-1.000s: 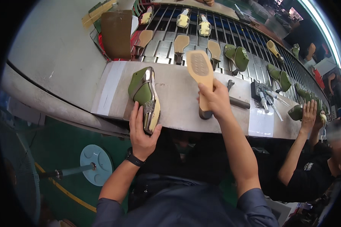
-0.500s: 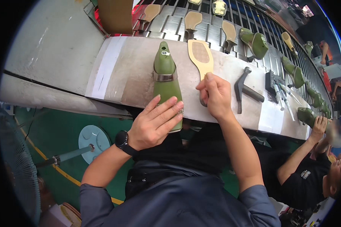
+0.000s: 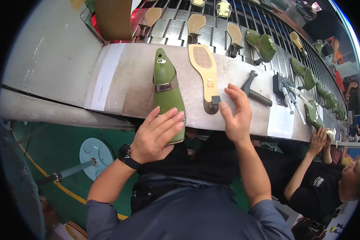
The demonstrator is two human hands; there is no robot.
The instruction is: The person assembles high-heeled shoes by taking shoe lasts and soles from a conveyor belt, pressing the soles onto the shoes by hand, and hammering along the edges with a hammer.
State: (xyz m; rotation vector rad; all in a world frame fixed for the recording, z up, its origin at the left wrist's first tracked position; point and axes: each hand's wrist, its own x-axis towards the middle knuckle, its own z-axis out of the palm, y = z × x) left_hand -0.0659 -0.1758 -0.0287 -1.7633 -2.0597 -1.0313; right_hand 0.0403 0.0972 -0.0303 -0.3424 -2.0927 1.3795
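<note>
A green shoe last (image 3: pixel 166 102) with a metallic grey strap (image 3: pixel 165 85) across it lies on the bench edge, its pointed toe facing away. My left hand (image 3: pixel 154 138) holds its near end, fingers laid over a glittery strap and thumb hidden. Right of it lies a tan shoe sole (image 3: pixel 204 72) with a dark heel (image 3: pixel 211 106) at its near end. Beside that heel, my right hand (image 3: pixel 238 116) is open and empty, thumb and fingers apart. A hammer (image 3: pixel 256 91) rests farther right.
A dark holder (image 3: pixel 279 86) with brushes stands right of the hammer. Behind the bench, a slatted conveyor (image 3: pixel 172 24) carries several soles and green lasts (image 3: pixel 262 46). A co-worker (image 3: pixel 320 176) handles another last at right. A pale blue round stool (image 3: pixel 95 156) stands lower left.
My right hand has let go of the sole's heel end and moved slightly right, fingers spreading. My left hand stays on the last, whose near end has shifted a little toward me.
</note>
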